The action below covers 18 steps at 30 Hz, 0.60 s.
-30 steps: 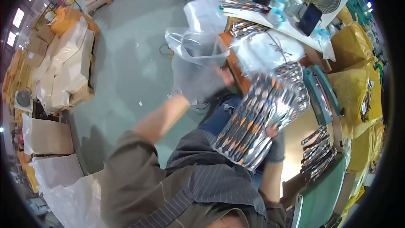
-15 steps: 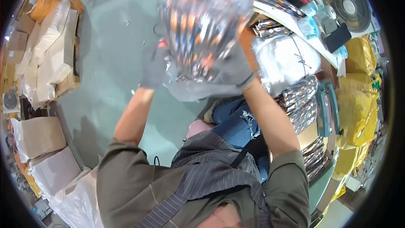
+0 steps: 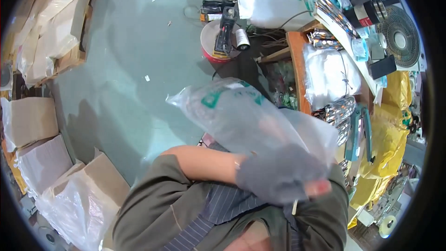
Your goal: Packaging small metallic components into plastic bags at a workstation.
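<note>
Bag [image 3: 232, 114] nearer, floor [image 3: 125, 93] left, desk edge [image 3: 298, 74] right

Free passage over open floor [image 3: 121, 69] left of the plastic bag [image 3: 218, 109], bounded by cardboard boxes [image 3: 35, 121] at far left; ahead, a tub [image 3: 209, 39] topped with black tools [image 3: 226, 30] obstructs, as does the wooden table [image 3: 298, 74] at right.

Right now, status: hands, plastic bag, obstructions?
Left gloved hand at near side of translucent green-printed plastic bag, grip unclear. Right hand can't be made out; bag blocks much of the view. Black handheld tool beyond the bag, apart.
</note>
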Motion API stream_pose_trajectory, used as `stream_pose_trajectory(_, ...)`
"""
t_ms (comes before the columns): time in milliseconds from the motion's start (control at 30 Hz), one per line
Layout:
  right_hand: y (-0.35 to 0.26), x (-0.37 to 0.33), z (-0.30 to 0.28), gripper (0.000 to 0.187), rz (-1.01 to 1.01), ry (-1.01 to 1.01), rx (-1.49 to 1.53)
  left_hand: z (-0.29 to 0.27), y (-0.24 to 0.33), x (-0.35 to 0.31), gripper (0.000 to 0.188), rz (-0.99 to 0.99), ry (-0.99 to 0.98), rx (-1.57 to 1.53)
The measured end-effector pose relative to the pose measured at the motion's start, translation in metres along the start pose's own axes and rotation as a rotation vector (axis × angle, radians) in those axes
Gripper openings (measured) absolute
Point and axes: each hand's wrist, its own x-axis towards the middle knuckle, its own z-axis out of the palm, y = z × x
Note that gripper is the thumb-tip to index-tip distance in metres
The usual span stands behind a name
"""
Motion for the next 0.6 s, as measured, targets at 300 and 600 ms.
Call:
stream_pose_trajectory(300, -0.004, 0.022, 0.007, 0.035, -0.123, 0.056, -0.022, 0.057, 0.02, 0.0, 0.033, 0.254, -0.145, -0.299)
stream_pose_trajectory(600, 0.023, 0.048, 0.003, 0.038, -0.154, 0.164, 0.011, 0.04, 0.028, -0.004, 0.036, 0.144, -0.157, -0.488)
